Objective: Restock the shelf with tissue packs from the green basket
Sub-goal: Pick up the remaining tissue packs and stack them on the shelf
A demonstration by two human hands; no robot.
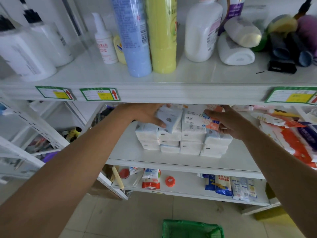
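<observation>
Landmark: tissue stack (pixel 181 141), on mid shelf (pixel 171 160). L hand (pixel 145 114) holds L pack (pixel 169 117) atop stack's left side; R hand (pixel 229 122) holds R pack (pixel 202 118) atop its right side. Bottles (pixel 149 36) on upper shelf (pixel 171 93) above stack; pouches (pixel 291 134) right of stack; basket (pixel 190 229) on floor below, in front.

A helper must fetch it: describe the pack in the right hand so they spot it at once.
On the middle shelf stands a stack of white tissue packs. The pack lies atop its right side, held by the right hand. Alone among plain white and pale-blue neighbours, it bears an orange-and-blue pattern.
</observation>
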